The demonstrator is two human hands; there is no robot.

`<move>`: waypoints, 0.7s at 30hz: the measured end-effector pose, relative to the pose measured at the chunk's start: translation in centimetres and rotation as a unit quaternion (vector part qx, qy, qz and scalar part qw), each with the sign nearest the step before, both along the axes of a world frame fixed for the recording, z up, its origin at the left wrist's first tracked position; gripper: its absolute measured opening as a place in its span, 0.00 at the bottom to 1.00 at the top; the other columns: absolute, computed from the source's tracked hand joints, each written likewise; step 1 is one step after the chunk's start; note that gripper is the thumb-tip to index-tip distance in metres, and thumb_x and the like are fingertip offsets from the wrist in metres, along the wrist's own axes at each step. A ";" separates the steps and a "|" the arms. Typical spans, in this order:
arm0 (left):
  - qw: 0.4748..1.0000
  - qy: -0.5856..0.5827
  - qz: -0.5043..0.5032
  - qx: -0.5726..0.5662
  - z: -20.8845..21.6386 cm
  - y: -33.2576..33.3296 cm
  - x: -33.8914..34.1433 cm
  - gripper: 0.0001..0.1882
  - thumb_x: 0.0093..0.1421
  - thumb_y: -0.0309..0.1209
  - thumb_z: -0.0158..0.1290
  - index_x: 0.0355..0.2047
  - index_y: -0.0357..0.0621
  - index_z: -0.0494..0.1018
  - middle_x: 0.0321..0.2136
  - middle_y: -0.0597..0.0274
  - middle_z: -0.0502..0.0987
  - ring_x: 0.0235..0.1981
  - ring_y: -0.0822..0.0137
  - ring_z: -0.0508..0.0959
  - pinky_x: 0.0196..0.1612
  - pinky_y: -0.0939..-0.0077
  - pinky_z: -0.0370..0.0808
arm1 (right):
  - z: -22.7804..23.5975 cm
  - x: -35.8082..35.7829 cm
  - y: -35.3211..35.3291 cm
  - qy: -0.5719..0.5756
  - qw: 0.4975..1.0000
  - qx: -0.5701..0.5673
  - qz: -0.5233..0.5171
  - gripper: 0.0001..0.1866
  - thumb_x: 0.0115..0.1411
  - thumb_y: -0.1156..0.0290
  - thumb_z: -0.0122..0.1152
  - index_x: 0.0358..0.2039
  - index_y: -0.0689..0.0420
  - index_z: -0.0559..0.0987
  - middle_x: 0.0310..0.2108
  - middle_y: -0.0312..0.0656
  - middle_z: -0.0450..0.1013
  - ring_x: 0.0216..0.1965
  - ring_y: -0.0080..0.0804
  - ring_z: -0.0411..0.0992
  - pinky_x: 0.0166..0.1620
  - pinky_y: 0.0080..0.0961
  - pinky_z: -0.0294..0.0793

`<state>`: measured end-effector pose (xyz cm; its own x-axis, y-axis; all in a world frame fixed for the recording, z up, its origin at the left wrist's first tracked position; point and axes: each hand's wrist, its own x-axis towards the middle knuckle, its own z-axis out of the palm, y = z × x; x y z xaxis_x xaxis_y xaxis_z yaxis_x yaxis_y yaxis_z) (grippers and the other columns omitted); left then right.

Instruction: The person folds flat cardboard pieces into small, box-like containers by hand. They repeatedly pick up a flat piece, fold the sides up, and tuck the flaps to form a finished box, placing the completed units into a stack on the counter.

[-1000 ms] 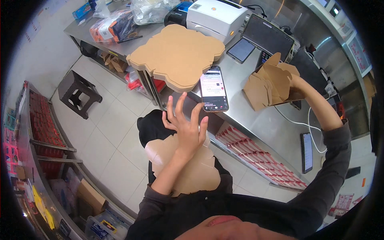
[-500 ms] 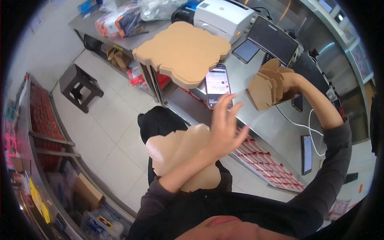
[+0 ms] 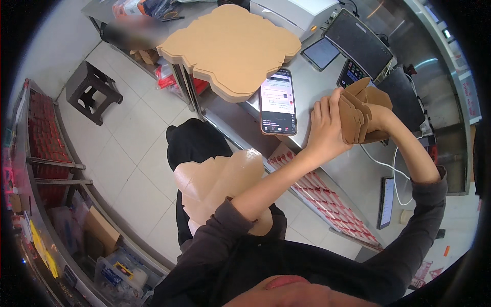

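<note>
The left hand, raised open a moment ago, is now brought against the folded cardboard box.

A flat cardboard blank is kept under the left arm, apparently as spare stock. The box is gripped by both hands above the steel counter, right of the smartphone; the right hand is mostly hidden behind it.

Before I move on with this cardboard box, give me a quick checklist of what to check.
1. Both hands on the cardboard box: ok, left hand and right hand grip it.
2. Box fully folded: cannot tell, hands hide part of it.
3. Phone out of the way: ok, flat on the steel counter, beside the left hand.
4. Stack of flat blanks in view: ok.
5. Spare blank on lap: ok.
</note>
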<state>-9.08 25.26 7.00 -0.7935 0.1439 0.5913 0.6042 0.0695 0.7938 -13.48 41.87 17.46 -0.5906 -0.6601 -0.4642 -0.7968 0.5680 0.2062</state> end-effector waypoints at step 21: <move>1.000 -0.007 0.008 -0.009 -0.1 -1.4 0.9 0.60 0.35 0.35 0.73 0.65 0.38 0.48 0.48 0.44 0.63 0.49 0.42 0.66 0.53 0.51 0.64 | 0.8 1.5 -1.0 -0.146 0.975 -0.104 -0.130 0.25 0.49 0.60 0.71 0.47 0.54 0.77 0.47 0.42 0.76 0.52 0.36 0.72 0.54 0.31 0.70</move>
